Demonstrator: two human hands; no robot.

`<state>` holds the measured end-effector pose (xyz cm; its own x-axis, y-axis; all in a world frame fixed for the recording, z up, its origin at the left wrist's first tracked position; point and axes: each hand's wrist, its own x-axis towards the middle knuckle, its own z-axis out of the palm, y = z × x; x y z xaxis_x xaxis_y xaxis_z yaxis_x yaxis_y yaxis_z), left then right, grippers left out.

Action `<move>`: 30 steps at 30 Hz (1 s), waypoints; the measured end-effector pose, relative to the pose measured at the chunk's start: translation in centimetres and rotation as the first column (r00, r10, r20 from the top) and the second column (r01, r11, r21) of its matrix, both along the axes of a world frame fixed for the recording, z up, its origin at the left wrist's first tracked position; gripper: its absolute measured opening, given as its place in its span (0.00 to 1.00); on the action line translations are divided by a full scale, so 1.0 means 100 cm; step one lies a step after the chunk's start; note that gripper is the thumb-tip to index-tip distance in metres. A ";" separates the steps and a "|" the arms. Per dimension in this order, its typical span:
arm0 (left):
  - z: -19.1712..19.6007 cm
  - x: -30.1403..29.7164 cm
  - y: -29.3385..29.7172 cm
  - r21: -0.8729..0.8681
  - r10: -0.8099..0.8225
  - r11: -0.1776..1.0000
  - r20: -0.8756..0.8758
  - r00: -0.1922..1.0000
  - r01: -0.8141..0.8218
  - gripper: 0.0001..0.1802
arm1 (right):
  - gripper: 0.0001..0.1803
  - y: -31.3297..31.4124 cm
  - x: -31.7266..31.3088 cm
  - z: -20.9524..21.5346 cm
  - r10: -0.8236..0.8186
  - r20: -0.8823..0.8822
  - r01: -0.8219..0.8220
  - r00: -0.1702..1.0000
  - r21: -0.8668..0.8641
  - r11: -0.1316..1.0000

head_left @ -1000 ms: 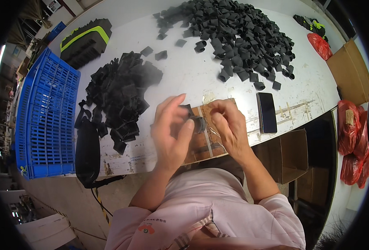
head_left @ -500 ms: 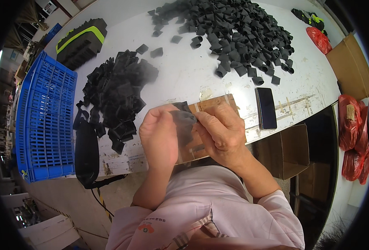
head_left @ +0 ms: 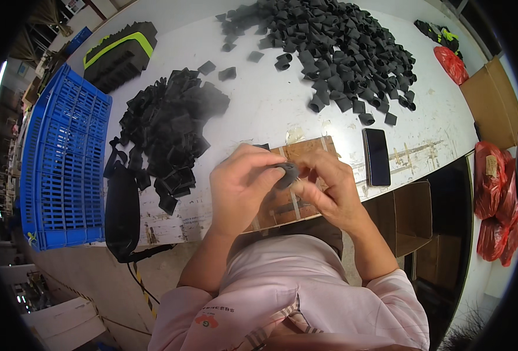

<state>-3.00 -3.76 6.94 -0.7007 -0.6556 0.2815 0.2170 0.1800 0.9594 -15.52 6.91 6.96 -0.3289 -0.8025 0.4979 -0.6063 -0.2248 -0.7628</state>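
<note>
A person in a pink top is leaning over a white table (head_left: pixel 270 111), both hands meeting just above its near edge; the left hand (head_left: pixel 238 187) & right hand (head_left: pixel 329 190) are together pinching one small black foam piece (head_left: pixel 288 172) btwn fingertips, both hands curled round it, piece raised over a brown board (head_left: pixel 300 152) lying on the table. Just right of the board a dark phone (head_left: pixel 377 157) is lying flat, screen off. To the left, a heap of flat black pieces (head_left: pixel 171 128) is spreading twd the hands; a black strap-like object (head_left: pixel 122 213) is hanging over the table edge beside it. Further left a blue plastic crate (head_left: pixel 63 164) is sitting alongside the table. At the far side a bigger pile of rolled black pieces (head_left: pixel 335 47) is covering the tabletop; far left, a black block w/ a yellow-green stripe (head_left: pixel 118 52); far right, red bags (head_left: pixel 496 205) & cardboard boxes (head_left: pixel 493 99).
</note>
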 end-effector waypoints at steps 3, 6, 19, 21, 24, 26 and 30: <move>0.009 -0.004 -0.004 -0.478 0.066 0.877 0.015 0.998 -0.051 0.08 | 0.15 -0.001 0.000 0.010 0.055 0.251 -0.077 0.966 0.077 0.994; 0.005 -0.004 -0.002 -0.385 0.105 0.918 0.004 0.994 -0.095 0.10 | 0.11 -0.005 -0.002 0.003 0.044 0.153 -0.054 0.987 0.059 0.997; -0.030 0.003 0.004 0.122 0.043 0.992 -0.027 0.999 -0.039 0.05 | 0.08 -0.010 0.012 -0.015 -0.163 -0.141 0.144 0.977 -0.134 0.980; -0.029 0.004 0.008 0.267 0.041 0.963 -0.058 0.997 -0.024 0.06 | 0.09 -0.006 0.009 -0.012 -0.114 -0.153 0.115 0.982 0.001 0.993; -0.021 0.006 0.008 0.156 0.103 0.982 0.027 0.994 -0.106 0.06 | 0.10 -0.006 0.014 0.004 -0.187 -0.072 0.185 0.980 -0.029 0.982; -0.008 0.004 0.006 0.104 0.140 0.983 0.079 0.987 -0.148 0.07 | 0.10 -0.007 0.012 0.007 -0.171 -0.050 0.170 0.984 -0.022 0.985; 0.016 -0.002 0.002 -0.512 0.163 0.853 0.079 0.983 -0.100 0.09 | 0.07 -0.008 0.005 -0.002 -0.071 0.119 0.070 0.990 0.007 0.997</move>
<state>-3.19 -3.60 8.56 -0.6659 -0.5338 0.5211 0.0506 0.6647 0.7454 -14.97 6.15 6.73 -0.4417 -0.7766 0.4492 -0.5252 -0.1822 -0.8313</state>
